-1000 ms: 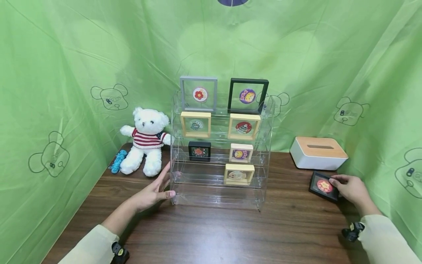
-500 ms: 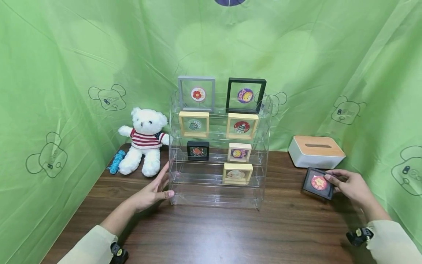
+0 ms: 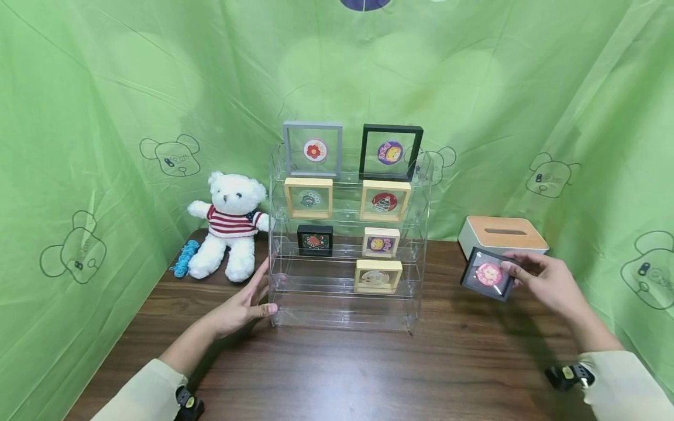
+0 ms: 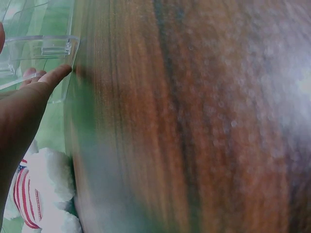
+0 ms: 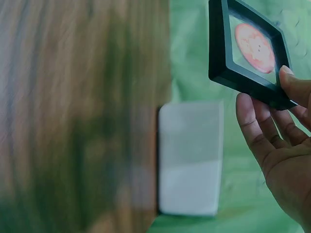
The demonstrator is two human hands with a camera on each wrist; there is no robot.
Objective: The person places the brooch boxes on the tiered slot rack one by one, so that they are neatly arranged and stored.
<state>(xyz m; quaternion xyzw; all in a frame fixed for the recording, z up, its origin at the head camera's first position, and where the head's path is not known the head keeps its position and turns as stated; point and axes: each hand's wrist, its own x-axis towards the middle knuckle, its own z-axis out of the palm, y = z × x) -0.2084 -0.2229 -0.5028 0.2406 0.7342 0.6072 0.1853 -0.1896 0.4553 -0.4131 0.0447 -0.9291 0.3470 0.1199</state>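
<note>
A black square frame with a round pink badge [image 3: 489, 273] is pinched at its right edge by my right hand [image 3: 547, 283], thumb in front, raised off the table. The right wrist view shows the same black frame [image 5: 250, 58] tilted between thumb and fingers. My left hand [image 3: 239, 310] rests its fairly straight fingers and thumb against the left side of a clear acrylic tiered rack [image 3: 344, 318]. On the rack stand a grey frame [image 3: 313, 124], a large black frame [image 3: 392, 128], two yellow frames above, a small black frame [image 3: 315, 241], a small cream frame [image 3: 381, 234] and a lower yellow frame [image 3: 378, 266].
Left of the rack sits a white teddy bear [image 3: 231, 228] in a striped sweater, beside a blue yarn bundle [image 3: 185, 259]. A tissue box with a wooden lid [image 3: 505, 233] stands behind my right hand. Green cloth [image 3: 474, 88] encloses the wooden table [image 3: 337, 374].
My right hand has lifted the black frame off the table and brought it left and up, tilting it more upright. The left hand stays at the rack's side.
</note>
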